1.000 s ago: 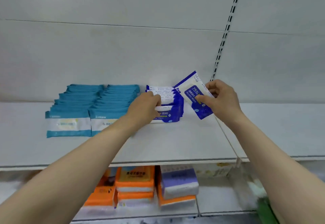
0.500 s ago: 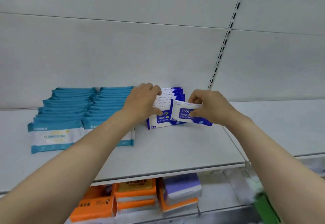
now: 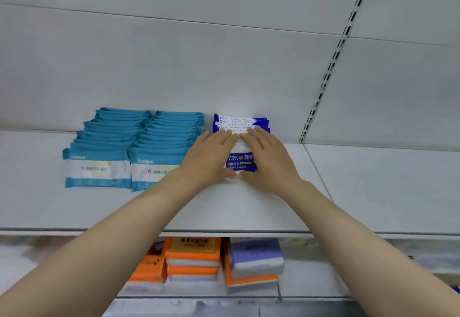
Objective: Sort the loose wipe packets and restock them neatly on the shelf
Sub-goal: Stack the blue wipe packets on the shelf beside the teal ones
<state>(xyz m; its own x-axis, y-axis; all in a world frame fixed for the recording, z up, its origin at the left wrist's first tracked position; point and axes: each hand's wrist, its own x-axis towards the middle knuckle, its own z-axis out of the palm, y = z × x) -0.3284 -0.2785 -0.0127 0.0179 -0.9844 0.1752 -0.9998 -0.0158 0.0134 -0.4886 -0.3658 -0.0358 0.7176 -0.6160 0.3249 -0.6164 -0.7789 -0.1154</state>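
Note:
A row of dark blue and white alcohol wipe packets [image 3: 241, 162] lies overlapped on the white shelf [image 3: 224, 207], running back to the wall. My left hand [image 3: 211, 157] lies flat on the row's left side with straight fingers. My right hand [image 3: 267, 158] presses flat on its right side, and both thumbs meet at the front packet's lower edge. Left of them lie two overlapped rows of teal wipe packets [image 3: 159, 149], the further one [image 3: 99, 152] beside it.
A slotted upright [image 3: 331, 67] runs up the back wall right of the blue row. The shelf section [image 3: 385, 182] to the right is bare. On the lower shelf stand orange tissue packs [image 3: 193, 257] and a purple and white pack [image 3: 256, 257].
My right hand brought the blue packet down from the air onto the front of the blue row and let go. Both hands now lie flat on the row.

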